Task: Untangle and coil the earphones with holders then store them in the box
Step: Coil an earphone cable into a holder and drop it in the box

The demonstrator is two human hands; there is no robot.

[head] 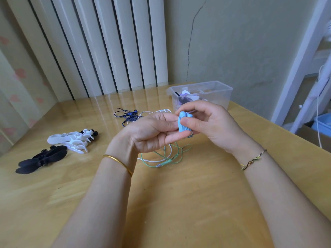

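Above the middle of the table, both hands hold a light blue holder (183, 123) with a cord wound round it. My left hand (150, 133) pinches it from the left, my right hand (209, 122) from the right with thumb in front. On the table below lie tangled green earphones (166, 156) and a white cord (157, 112). Dark blue earphones (128, 116) lie further back. The clear plastic box (220, 92) stands at the back, open, with coiled earphones inside. Spare white holders (71, 140) and black holders (43, 159) lie to the left.
The wooden table (179, 203) meets a wall and vertical white slats at the back. A white shelf frame with a hanging white cable (318, 111) stands off the table's right edge.
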